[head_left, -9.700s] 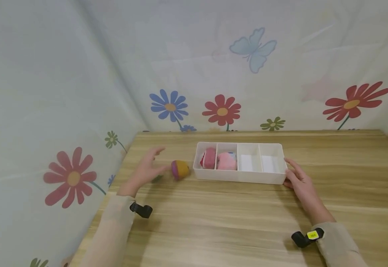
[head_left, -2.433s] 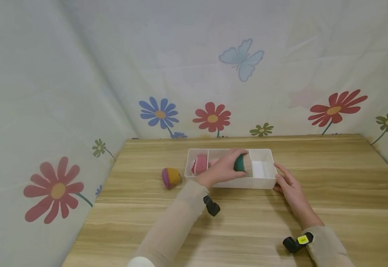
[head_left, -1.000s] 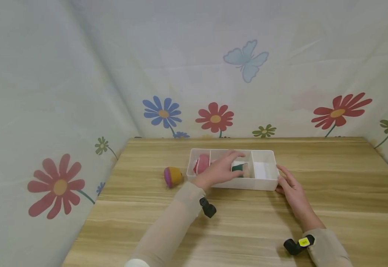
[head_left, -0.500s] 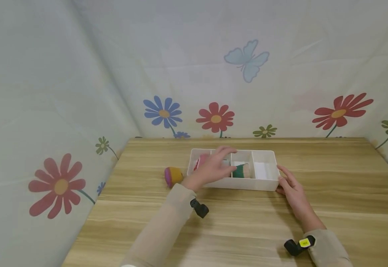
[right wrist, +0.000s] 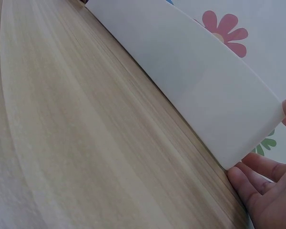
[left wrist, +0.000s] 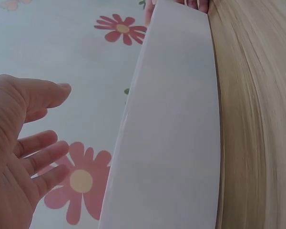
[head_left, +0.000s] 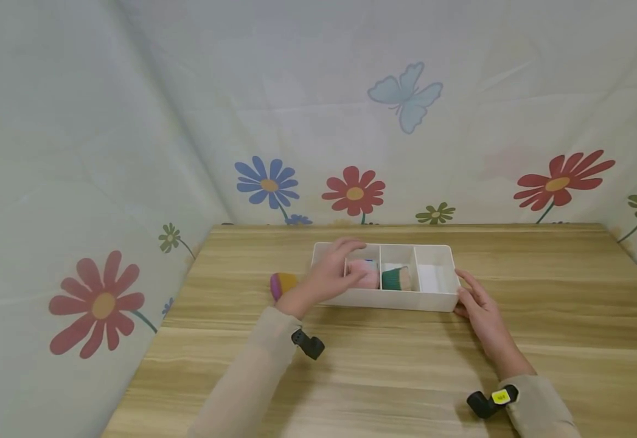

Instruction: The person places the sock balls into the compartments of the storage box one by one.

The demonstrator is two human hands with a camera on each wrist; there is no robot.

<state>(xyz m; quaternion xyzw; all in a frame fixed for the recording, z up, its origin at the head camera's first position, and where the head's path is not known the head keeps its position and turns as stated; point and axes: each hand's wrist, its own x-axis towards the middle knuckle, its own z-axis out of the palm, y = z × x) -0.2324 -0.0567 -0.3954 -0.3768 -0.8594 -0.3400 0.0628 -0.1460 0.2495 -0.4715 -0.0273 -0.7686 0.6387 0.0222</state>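
A long white box (head_left: 400, 301) with several compartments stands on the table. My left hand (head_left: 326, 277) hovers over its leftmost compartment with fingers spread and nothing in them, hiding what lies there. In the second compartment sits a pale pink rolled-up sock (head_left: 363, 275) with a bit of blue. The third holds a green and beige rolled-up sock (head_left: 395, 278); the rightmost is bare inside. On the table left of the box, a yellow and purple rolled-up sock (head_left: 281, 283) is partly covered by the left wrist. My right hand (head_left: 485, 313) rests its fingers against the box's right end.
Wood-grain table (head_left: 395, 371) extends in front of the box and to both sides. Behind and left, a pale cloth backdrop (head_left: 307, 109) printed with flowers and a butterfly hangs at the table's edge. Each wrist wears a small black camera (head_left: 307, 344).
The green and beige sock came into the third compartment from my left hand, which let go and moved left across the box. My right hand has stayed at the right end.
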